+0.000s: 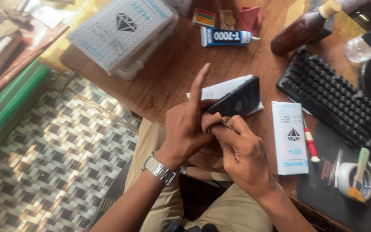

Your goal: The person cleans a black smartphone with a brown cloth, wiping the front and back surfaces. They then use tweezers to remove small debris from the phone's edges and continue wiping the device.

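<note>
Broadly, a worn wooden table point(168, 73) carries everything, its grain scratched and dull; on it lie a black keyboard point(336, 101) with raised keys, a clear plastic case point(123, 32) of white packets, a brown bottle point(301, 28) on its side, a white flat packet point(289, 137) and a glue tube point(226, 36) with a pointed nozzle. At the table's near edge the dark phone point(237, 99), a smooth glossy slab, rests tilted on a white sleeve point(220, 89). The left hand point(185, 129) grips the phone's lower end, forefinger stuck straight up; the right hand point(241, 150) is closed in a pinch at that same corner, seemingly on a thin film edge, though what it pinches is too small to tell. Judging from this, the work is at peeling or seating a screen layer, and it calls for a steady, slow pull
</note>
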